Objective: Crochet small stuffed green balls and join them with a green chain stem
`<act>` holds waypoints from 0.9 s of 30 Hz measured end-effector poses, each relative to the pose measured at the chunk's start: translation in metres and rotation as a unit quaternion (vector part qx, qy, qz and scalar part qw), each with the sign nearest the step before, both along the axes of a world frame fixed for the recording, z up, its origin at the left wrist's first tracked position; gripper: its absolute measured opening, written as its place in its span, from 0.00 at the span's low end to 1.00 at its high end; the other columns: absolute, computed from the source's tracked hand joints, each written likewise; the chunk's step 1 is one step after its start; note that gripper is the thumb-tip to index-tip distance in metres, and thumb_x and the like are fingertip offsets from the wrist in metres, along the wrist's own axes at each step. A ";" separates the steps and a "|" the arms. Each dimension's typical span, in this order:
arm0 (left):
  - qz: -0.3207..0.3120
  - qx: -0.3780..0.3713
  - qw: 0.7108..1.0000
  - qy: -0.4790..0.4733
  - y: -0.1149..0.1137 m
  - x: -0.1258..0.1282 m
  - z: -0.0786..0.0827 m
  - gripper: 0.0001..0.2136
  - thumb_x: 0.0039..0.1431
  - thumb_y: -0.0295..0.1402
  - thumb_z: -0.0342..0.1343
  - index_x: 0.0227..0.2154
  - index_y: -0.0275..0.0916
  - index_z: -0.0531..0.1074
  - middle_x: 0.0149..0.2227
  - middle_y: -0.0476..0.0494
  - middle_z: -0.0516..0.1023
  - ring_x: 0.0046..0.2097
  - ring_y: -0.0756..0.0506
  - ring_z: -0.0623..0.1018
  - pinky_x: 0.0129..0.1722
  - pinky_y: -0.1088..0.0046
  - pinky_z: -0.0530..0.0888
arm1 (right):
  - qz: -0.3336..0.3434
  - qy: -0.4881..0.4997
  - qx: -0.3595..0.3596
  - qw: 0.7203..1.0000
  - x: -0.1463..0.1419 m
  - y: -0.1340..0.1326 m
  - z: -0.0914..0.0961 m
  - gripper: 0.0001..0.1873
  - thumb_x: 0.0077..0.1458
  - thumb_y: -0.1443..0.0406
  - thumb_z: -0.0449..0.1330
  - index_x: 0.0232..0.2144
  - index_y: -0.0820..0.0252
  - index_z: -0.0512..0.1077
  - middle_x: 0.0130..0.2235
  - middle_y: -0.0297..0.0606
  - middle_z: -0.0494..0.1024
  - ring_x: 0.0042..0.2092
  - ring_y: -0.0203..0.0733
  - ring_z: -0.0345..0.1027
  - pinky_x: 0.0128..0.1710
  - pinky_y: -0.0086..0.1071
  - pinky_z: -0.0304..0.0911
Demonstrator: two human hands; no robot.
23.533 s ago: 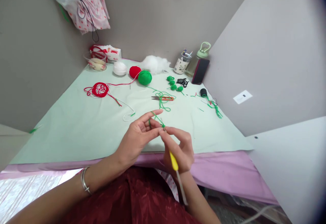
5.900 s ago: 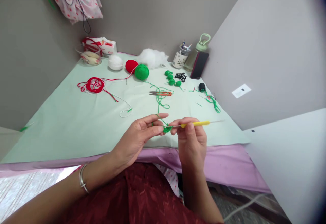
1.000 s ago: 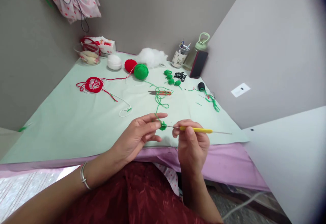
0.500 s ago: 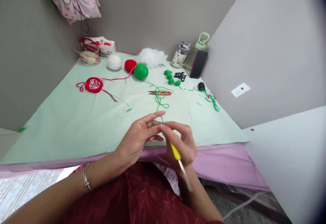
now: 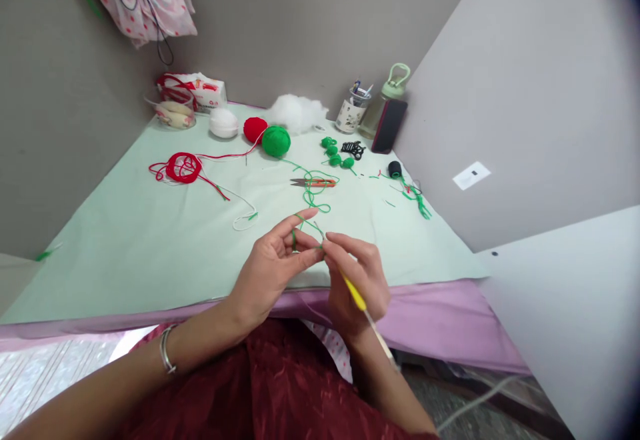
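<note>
Green yarn loops over the raised index finger of my left hand and around another of its fingers. Thumb and fingertips of that hand pinch the small green work, mostly hidden between the hands. My right hand is closed on a crochet hook with a yellow and white handle; its thin tip points up and away beside the yarn. The fingertips of both hands almost meet. From the left hand the strand runs across the table to a green yarn ball.
Thread snips lie under the loose green strand. Behind are a red yarn ball, a white yarn ball and white stuffing. Red yarn is coiled at left. Small green pieces, a phone and a bottle stand or lie at right.
My left index finger has risen and moved slightly left, stretching the yarn. My right hand has shifted slightly right, and the hook's handle has swung to the right.
</note>
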State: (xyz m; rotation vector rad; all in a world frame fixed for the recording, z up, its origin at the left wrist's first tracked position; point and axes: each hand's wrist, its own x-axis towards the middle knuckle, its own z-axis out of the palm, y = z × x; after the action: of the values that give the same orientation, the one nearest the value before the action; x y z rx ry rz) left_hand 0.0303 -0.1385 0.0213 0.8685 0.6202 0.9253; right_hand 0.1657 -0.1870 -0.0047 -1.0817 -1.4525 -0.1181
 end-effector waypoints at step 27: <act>-0.029 0.025 0.999 0.035 0.004 -0.007 0.002 0.16 0.56 0.34 0.69 0.49 0.43 0.82 0.33 0.51 0.75 0.40 0.49 0.73 0.46 0.72 0.70 | 0.165 0.279 -0.107 0.940 0.013 -0.001 0.013 0.10 0.71 0.63 0.54 0.41 0.56 0.76 0.38 0.36 0.83 0.32 0.35 0.76 0.34 0.33 0.72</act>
State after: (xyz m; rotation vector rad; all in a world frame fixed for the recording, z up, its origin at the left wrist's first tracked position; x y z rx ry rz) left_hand 0.0235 -0.1342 0.0233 0.9616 0.6314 0.8645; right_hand 0.1784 -0.1884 0.0083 -0.9258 -1.1172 0.5574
